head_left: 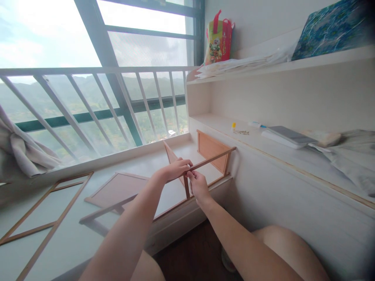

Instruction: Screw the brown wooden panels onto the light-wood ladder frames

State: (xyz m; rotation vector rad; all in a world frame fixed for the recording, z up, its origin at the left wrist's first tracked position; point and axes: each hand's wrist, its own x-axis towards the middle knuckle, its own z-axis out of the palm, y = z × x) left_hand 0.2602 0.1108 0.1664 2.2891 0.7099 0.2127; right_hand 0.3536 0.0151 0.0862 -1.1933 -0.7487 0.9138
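Observation:
A partly assembled wooden frame stands on the white window ledge, with a long top rail and a short upright crosspiece. My left hand is closed over the rail where the crosspiece meets it. Just below and to the right, my right hand is pinched closed against the same joint; whatever its fingertips hold is hidden. Inside the frame, a wooden panel stands upright at the right end, and another slanted panel shows behind my left hand.
A flat brown panel and a ladder-like wooden frame lie on the ledge to the left. Railings and a curtain border it. On the right shelf are a yellow-capped bottle, small metal pieces and a grey flat object.

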